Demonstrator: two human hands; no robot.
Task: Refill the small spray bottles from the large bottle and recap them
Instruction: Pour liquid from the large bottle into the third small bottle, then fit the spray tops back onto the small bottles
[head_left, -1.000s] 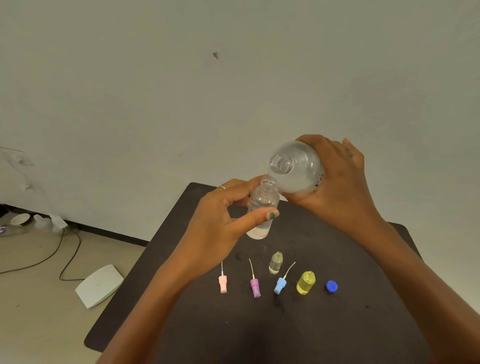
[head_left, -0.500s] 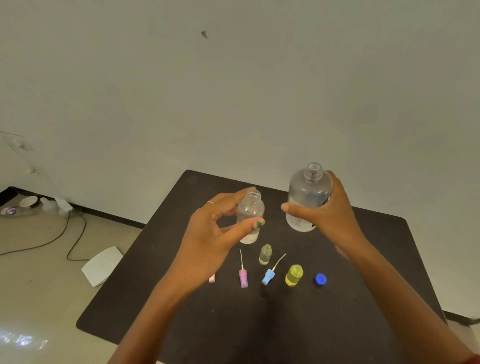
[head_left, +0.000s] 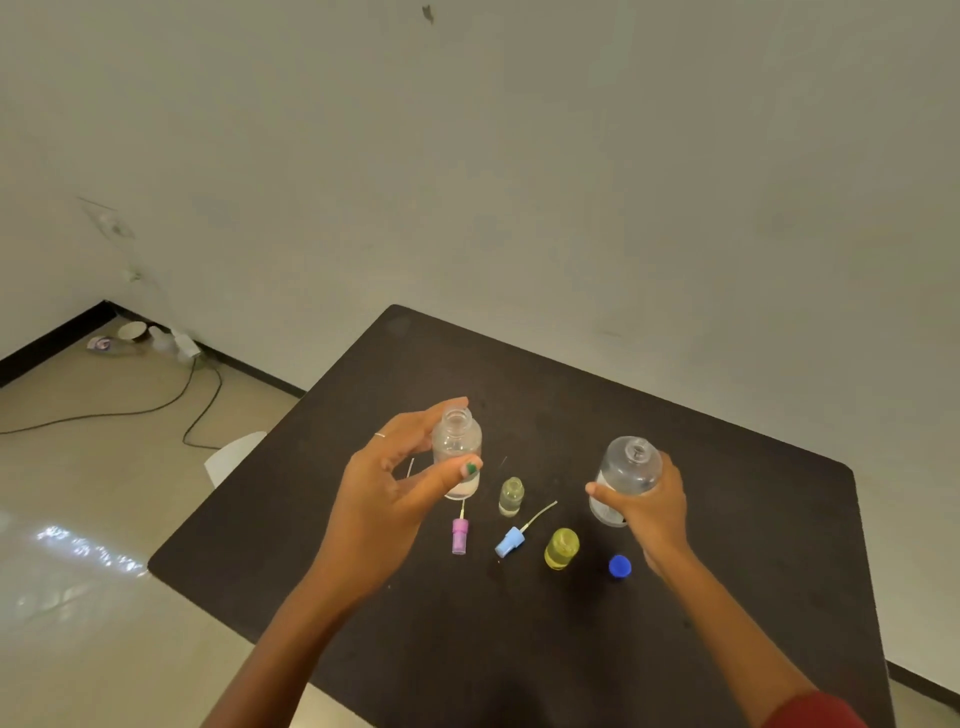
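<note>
Small clear plastic spray bottle (head_left: 457, 449), uncapped and upright, is held above the dark rectangular table (head_left: 753, 545) by the left hand (head_left: 395, 499). The thumb presses the near side of the bottle body and the fingers close on its far side, so the bottle sits at the fingertips, clear of the palm. A pale residue shows at the bottle base.

Large clear round-shouldered bottle (head_left: 626, 475), also uncapped and upright, is clamped in the right hand (head_left: 649, 509) to the right of the small bottle and well apart from it. The thumb wraps the left side of the body; the base is at or just above the table, which cannot be told.

Between the hands, on the table: a small pale open vial (head_left: 511, 496), a pink spray cap with dip tube (head_left: 460, 535), a light blue spray cap with dip tube (head_left: 511, 540), a small yellow bottle (head_left: 561, 548) and a blue round screw cap (head_left: 619, 566).
</note>
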